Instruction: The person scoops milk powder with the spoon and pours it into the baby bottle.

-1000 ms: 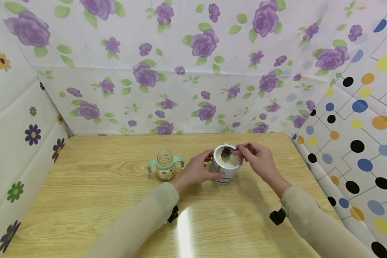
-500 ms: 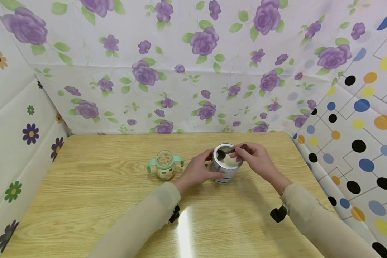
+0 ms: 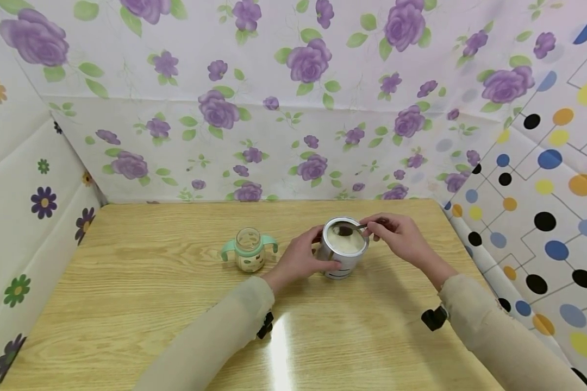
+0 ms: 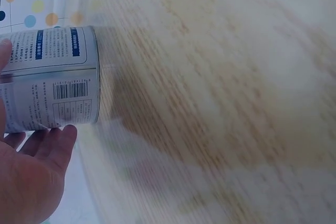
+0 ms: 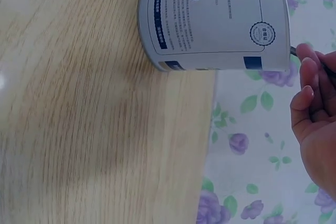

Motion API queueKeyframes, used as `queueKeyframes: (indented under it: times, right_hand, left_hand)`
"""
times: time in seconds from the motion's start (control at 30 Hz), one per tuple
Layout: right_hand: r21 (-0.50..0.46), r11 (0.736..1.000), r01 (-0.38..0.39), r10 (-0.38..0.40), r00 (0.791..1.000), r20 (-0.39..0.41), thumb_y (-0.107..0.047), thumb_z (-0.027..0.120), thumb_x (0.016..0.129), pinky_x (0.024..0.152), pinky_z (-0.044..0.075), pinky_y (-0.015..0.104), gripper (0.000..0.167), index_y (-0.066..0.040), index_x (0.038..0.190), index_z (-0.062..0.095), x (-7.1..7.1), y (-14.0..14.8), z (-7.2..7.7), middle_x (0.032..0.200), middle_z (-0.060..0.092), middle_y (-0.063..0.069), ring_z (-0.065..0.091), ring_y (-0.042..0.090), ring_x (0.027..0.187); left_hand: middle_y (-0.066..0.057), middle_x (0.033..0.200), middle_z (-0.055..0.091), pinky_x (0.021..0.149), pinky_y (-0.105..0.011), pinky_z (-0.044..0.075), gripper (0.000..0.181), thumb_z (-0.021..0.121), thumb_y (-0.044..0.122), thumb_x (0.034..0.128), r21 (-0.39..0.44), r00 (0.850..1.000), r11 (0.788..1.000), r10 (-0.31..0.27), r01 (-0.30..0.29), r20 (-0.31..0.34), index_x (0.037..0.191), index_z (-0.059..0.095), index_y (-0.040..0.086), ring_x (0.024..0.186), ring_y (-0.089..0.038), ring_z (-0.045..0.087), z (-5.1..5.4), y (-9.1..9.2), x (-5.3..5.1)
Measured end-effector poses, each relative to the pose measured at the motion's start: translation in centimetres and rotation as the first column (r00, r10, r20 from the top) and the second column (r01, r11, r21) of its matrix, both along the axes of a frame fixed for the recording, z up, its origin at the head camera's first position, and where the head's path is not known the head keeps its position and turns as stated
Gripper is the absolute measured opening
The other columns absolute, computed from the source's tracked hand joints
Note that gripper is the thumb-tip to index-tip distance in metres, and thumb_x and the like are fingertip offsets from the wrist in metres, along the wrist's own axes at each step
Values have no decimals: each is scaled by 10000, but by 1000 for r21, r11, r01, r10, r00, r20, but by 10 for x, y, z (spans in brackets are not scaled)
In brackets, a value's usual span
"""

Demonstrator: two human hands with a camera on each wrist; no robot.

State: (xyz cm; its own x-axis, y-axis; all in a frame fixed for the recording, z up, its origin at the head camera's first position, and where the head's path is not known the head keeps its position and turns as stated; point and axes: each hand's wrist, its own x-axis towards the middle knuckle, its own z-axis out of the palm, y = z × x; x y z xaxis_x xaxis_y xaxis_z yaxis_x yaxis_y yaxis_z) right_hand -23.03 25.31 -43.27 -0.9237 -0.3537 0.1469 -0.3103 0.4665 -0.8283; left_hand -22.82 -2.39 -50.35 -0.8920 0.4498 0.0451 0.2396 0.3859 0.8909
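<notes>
An uncovered tin (image 3: 343, 267) of pale powder stands on the table; dense print and a barcode on its white wall show in the left wrist view. My left hand (image 3: 304, 254) holds it from the left, thumb across the front and fingers reaching round the far side. Between thumb and fingers, my right hand (image 3: 398, 237) pinches the handle of a dark spoon (image 3: 345, 230). The spoon's bowl is inside the tin's mouth, over the powder; whether it touches the powder I cannot tell. In the right wrist view, the tin (image 5: 215, 22) hides the spoon's bowl.
Left of the tin stands a clear baby bottle (image 3: 250, 253) without a lid, with a mint-green collar and two handles. Patterned cloth (image 3: 274, 136) hangs along the back and both sides of the wooden table (image 3: 176, 271).
The spoon's bowl swept left through the tin, then came back right and up near the far rim. My right hand moved left and then right with it. My left hand stayed on the tin.
</notes>
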Motion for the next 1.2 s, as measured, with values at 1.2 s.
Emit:
queueKeyframes:
  times: [1.2]
  right_hand:
    - [-229,972,-45,117,944,308,-288,516,1157,809,588,298,435,83,1267,714,13,7,-22,1010,742,120,651,305,923]
  left_hand:
    - [49,1498,598,1135,-399,500,957,972,370,807,53,1000,999,11,-10,-23,1605,470,206,1382,-168,572,-4,7,0]
